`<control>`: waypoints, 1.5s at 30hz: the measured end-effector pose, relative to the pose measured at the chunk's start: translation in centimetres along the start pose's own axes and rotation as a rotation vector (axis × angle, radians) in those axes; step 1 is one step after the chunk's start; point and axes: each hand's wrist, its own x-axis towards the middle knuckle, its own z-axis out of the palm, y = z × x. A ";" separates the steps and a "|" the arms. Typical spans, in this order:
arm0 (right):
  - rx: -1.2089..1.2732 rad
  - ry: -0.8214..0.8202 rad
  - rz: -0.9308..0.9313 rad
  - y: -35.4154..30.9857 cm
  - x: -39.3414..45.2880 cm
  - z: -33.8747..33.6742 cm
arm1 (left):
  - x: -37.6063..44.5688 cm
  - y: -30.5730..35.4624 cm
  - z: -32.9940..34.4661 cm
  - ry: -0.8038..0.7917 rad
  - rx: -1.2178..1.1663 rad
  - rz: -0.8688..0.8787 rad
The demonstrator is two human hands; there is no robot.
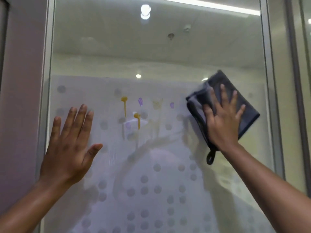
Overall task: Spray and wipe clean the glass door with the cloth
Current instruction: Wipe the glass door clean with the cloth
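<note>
Cloth (235,98) sits pressed to the glass door (151,56) under my flat right hand (222,121); left hand (69,145) spread empty on the pane

office | frosted dotted glass door (151,182) | ceiling strip light (210,5)

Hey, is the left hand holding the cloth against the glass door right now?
No, the left hand lies flat and bare on the glass door, while the right hand presses the grey cloth against it.

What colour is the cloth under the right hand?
Dark grey cloth, with a hanging loop; head view.
</note>
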 end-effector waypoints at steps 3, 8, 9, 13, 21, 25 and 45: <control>-0.091 -0.035 -0.316 -5.0 -0.2 0.9 | 0.0 0.2 -0.1 -0.004 -0.003 -0.001; -0.126 -0.116 -0.841 -8.1 -9.6 4.5 | 0.0 0.3 -0.7 -0.038 -0.003 -0.013; -0.127 -0.147 -0.918 -7.4 -11.9 5.0 | 0.0 0.5 -0.9 -0.042 0.000 -0.017; -0.208 -0.209 -1.024 -2.4 -15.3 4.4 | 0.1 0.6 -1.5 -0.066 -0.015 -0.013; -0.082 -0.118 -0.459 -5.2 -0.5 1.0 | 0.0 -2.4 -2.2 -0.046 0.013 -0.017; -0.094 -0.060 -0.487 -12.4 2.4 2.0 | 0.1 -2.6 -1.9 -0.060 0.017 -0.039; -0.133 -0.129 -0.543 -13.2 -1.1 2.3 | -0.1 -2.9 -1.8 -0.056 -0.011 0.002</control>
